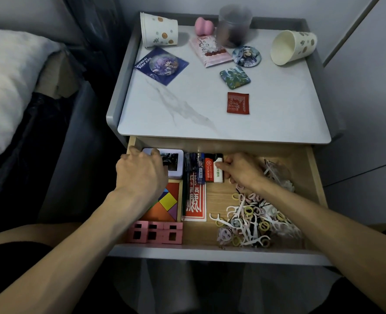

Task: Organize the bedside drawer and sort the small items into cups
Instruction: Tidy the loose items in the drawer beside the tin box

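Beside a bed, a grey bedside table (210, 114) with a marble-look top stood with its drawer (316, 177) pulled open. Both forearms reached into the drawer from below. The left hand (140, 173) lay palm-down at the back left corner, its fingers curled over and gripping a white tin (176, 165). The right hand (241, 171) sat just right of centre, thumb and curled fingers pinching a white eraser (218, 174). Two paper cups lay on their sides on the top, well apart: the left cup (159, 30) and the right cup (294, 47). A tangled pile of floss picks and hair rings (251, 218), too many to count, filled the drawer's right half. One tangram (168, 205) lay at front left.
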